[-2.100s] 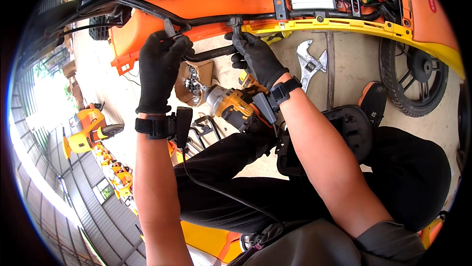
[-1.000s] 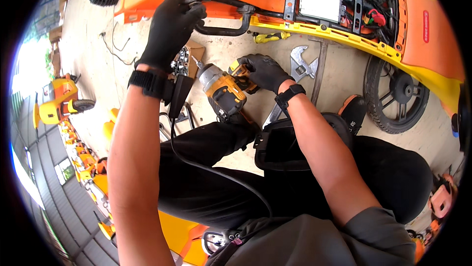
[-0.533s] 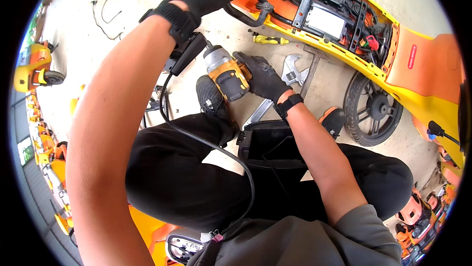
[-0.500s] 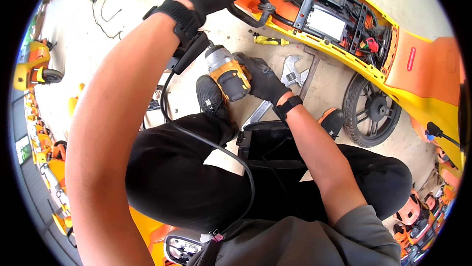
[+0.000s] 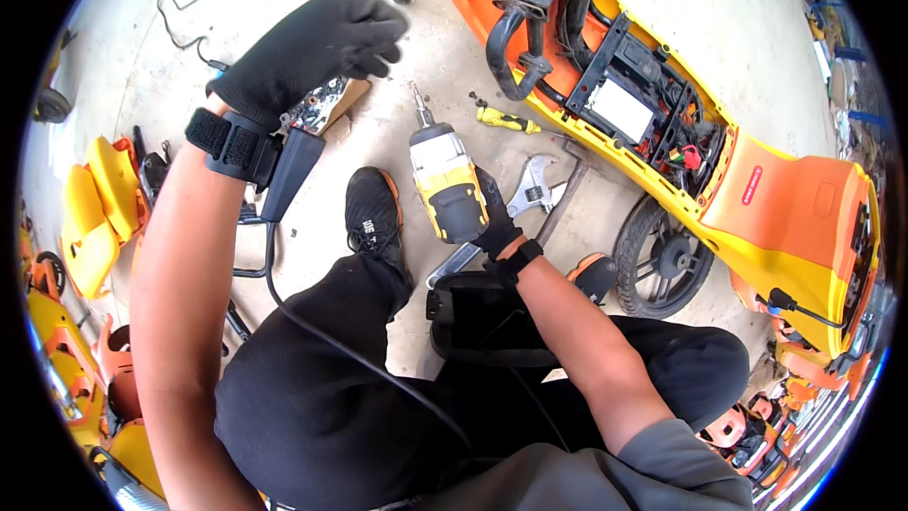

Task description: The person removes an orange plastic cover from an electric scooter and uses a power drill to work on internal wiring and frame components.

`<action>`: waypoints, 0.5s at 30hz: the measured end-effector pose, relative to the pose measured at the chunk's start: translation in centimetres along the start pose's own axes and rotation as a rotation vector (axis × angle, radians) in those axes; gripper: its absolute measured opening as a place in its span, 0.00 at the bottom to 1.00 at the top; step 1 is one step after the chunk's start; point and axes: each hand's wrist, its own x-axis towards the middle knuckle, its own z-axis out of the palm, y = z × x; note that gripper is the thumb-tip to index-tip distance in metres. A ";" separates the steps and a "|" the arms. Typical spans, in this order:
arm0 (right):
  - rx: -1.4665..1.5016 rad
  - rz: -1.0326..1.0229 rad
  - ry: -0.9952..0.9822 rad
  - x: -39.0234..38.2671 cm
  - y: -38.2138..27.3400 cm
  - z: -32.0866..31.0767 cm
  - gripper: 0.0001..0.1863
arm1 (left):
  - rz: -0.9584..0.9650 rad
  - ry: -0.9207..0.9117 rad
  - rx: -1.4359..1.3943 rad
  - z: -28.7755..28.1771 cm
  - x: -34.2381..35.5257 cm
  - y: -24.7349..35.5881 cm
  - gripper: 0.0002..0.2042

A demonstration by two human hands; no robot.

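My left hand (image 5: 307,52), in a black glove, is over a cardboard box of small metal fasteners (image 5: 322,106). Its fingers are stretched out, slightly bent, with nothing visible in them. My right hand (image 5: 496,216), also gloved, is closed round a yellow and black cordless impact driver (image 5: 446,185). The driver's bit (image 5: 419,100) points away from me, touching nothing. Right of the driver, an adjustable wrench (image 5: 535,188) and a yellow-handled screwdriver (image 5: 508,121) lie on the floor. A yellow and orange scooter body (image 5: 719,213) lies beyond, its black tube frame (image 5: 520,29) nearest my hands.
A black open bin (image 5: 482,317) sits between my legs. The scooter's wheel (image 5: 667,260) stands beside my right shoe (image 5: 594,277). A black cable (image 5: 364,355) runs from my left wrist across my thigh. Yellow panels (image 5: 104,199) lie at left.
My left hand has come away from the scooter's black tubing, back and left to above the fastener box. The driver stays in my right hand, now pointing more straight ahead. The view has shifted.
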 end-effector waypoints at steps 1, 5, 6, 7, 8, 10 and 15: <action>0.019 0.006 -0.024 -0.4 -0.8 0.3 0.29 | 0.000 0.073 -0.043 -0.2 -0.6 -1.2 0.15; 0.545 0.244 0.067 -1.4 -2.2 0.3 0.17 | -0.150 0.049 -0.071 0.9 1.1 -10.4 0.09; 0.665 0.268 0.077 -2.1 -2.9 0.0 0.17 | -0.124 0.088 0.039 2.2 1.3 -11.0 0.08; 0.791 0.291 0.084 -3.0 -3.2 -0.3 0.18 | -0.105 0.082 0.050 3.3 1.8 -12.0 0.08; 0.748 0.201 0.130 -4.0 -2.0 -0.9 0.19 | -0.096 0.101 0.066 4.3 3.0 -13.3 0.08; 0.640 0.132 0.126 -6.3 -0.3 -2.7 0.21 | -0.051 0.177 0.138 6.6 5.3 -15.4 0.08; -0.607 -0.021 0.368 -7.9 -3.3 -0.7 0.18 | 0.103 0.318 0.334 11.4 8.8 -18.4 0.07</action>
